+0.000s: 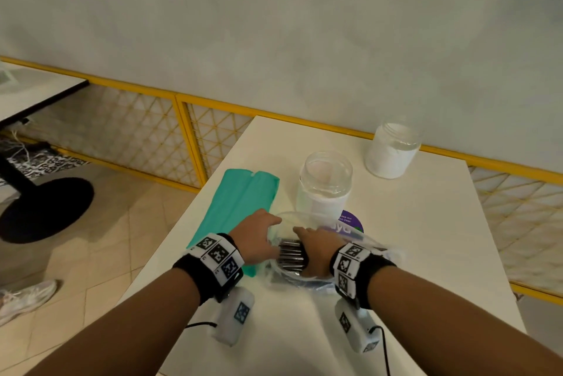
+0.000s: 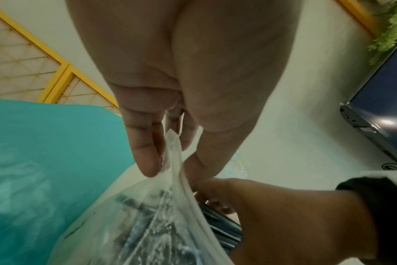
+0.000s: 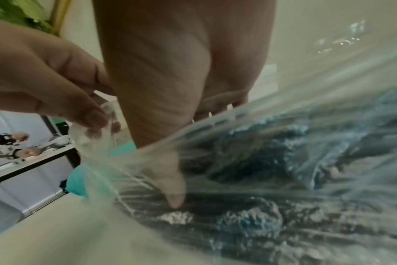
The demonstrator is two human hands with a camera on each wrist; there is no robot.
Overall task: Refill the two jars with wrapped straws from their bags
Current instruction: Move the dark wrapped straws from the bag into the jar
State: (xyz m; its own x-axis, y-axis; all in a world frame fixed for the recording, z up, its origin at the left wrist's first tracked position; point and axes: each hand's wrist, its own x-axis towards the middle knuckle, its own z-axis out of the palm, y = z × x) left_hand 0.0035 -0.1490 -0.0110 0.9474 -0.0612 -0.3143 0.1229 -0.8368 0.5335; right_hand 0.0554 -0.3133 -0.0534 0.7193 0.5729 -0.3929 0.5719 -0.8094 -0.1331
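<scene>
A clear plastic bag (image 1: pixel 307 279) of dark wrapped straws (image 1: pixel 291 255) lies on the white table (image 1: pixel 426 223) in front of me. My left hand (image 1: pixel 259 234) pinches the bag's open rim (image 2: pixel 177 154) and holds it up. My right hand (image 1: pixel 313 246) reaches inside the bag, its fingers curled round a bundle of the straws (image 3: pixel 249 202). Two clear jars stand beyond: a near jar (image 1: pixel 324 187) just behind the bag and a far jar (image 1: pixel 393 150) near the wall. A teal bag (image 1: pixel 240 208) lies flat to the left.
A round purple sticker (image 1: pixel 350 223) lies on the table under the bag. The table's left edge runs close to the teal bag. A yellow lattice rail (image 1: pixel 195 126) lines the wall. Another table (image 1: pixel 33 95) and someone's shoe (image 1: pixel 24 299) are on the left.
</scene>
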